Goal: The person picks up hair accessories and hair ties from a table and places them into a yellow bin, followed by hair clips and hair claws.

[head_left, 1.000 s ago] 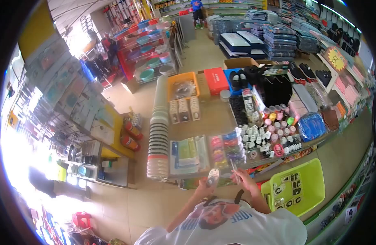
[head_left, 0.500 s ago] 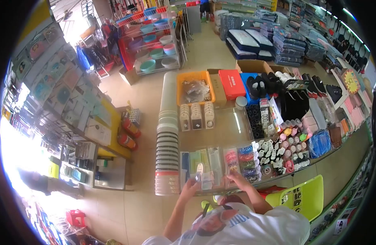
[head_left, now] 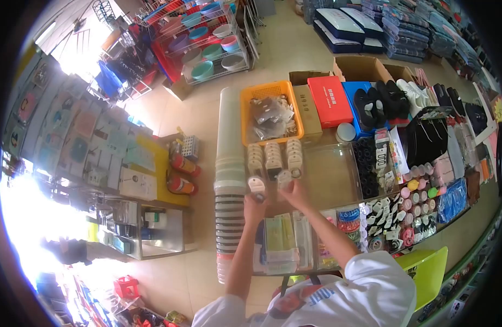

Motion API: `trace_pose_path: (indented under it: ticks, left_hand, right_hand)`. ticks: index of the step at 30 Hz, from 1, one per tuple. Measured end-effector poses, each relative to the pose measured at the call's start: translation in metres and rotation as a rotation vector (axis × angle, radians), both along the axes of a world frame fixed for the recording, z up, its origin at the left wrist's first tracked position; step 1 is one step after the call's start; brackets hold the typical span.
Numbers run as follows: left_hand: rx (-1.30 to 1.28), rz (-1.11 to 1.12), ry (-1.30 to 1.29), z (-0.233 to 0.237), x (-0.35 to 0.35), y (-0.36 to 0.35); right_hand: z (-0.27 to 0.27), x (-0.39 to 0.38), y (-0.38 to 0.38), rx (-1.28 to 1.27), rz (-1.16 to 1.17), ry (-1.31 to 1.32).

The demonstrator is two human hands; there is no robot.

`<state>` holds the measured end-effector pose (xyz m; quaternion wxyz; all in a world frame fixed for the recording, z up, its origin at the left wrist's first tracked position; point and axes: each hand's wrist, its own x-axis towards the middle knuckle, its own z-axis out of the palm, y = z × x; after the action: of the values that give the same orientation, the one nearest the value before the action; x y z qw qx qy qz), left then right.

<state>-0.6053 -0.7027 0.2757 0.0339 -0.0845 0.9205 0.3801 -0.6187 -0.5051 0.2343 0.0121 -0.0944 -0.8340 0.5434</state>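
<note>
My left hand (head_left: pixel 254 208) is closed round the lower end of a small white card pack (head_left: pixel 256 185) with a rounded top. Something small and dark on the pack's lower part is too blurred to name. To its right, my right hand (head_left: pixel 294 195) pinches another white card pack (head_left: pixel 284 178) at the front of the rows. Just beyond both hands stand three rows of similar white card packs (head_left: pixel 273 154). Behind these rows is an orange basket (head_left: pixel 245 117) with clear plastic bags (head_left: pixel 270 114) in it.
A tall stack of nested bins (head_left: pixel 229 180) stands along the table's left side. Clear trays with flat green packs (head_left: pixel 280 237) lie under my forearms. A clear lidded case (head_left: pixel 330 171), a red shoebox (head_left: pixel 330 101) and black shoes (head_left: pixel 365 109) are to the right.
Both hands have moved forward from the table's near edge to the rows of card packs. The left hand has carried its card pack along, and the right hand now pinches one too.
</note>
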Motion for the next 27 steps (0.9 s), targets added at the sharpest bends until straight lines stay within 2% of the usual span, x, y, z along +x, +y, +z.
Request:
trace_pose_path:
  ticks: [2,5,6,12,16,19,22,24,27]
  left_hand:
    - [-0.091,0.052,-0.046,-0.008,-0.027,0.013]
    - [-0.192,0.061,-0.072,-0.036,-0.051,0.019]
    - [-0.21,0.077,-0.099,-0.04,-0.057,0.022]
    - [-0.289,0.111,-0.165,-0.048,-0.074,0.033]
    - [-0.358,0.103,-0.152,-0.054,-0.079,0.034]
    - [-0.365,0.106,-0.234,-0.056,-0.085,0.035]
    - [-0.319,0.095,-0.283,-0.041,-0.086,0.039]
    - [-0.34,0.103,-0.196,-0.056,-0.08,0.037]
    - [-0.322,0.076,-0.119,-0.034,-0.062,0.039]
  right_hand:
    - [0.01,-0.023,-0.016,0.106,-0.059,0.021]
    - [-0.026,-0.045,-0.044,0.241,-0.264,0.19]
    - [-0.028,-0.047,-0.048,0.253,-0.273,0.165]
    - [-0.024,-0.048,-0.054,0.26,-0.207,0.015]
    - [-0.032,-0.051,-0.057,0.189,-0.227,0.088]
    - [-0.036,-0.05,-0.058,0.168,-0.25,0.119]
    - [-0.037,-0.045,-0.056,0.175,-0.264,0.156]
    - [-0.038,-0.035,-0.054,0.174,-0.273,0.208]
    - [-0.025,0.002,-0.035,0.194,-0.145,0.269]
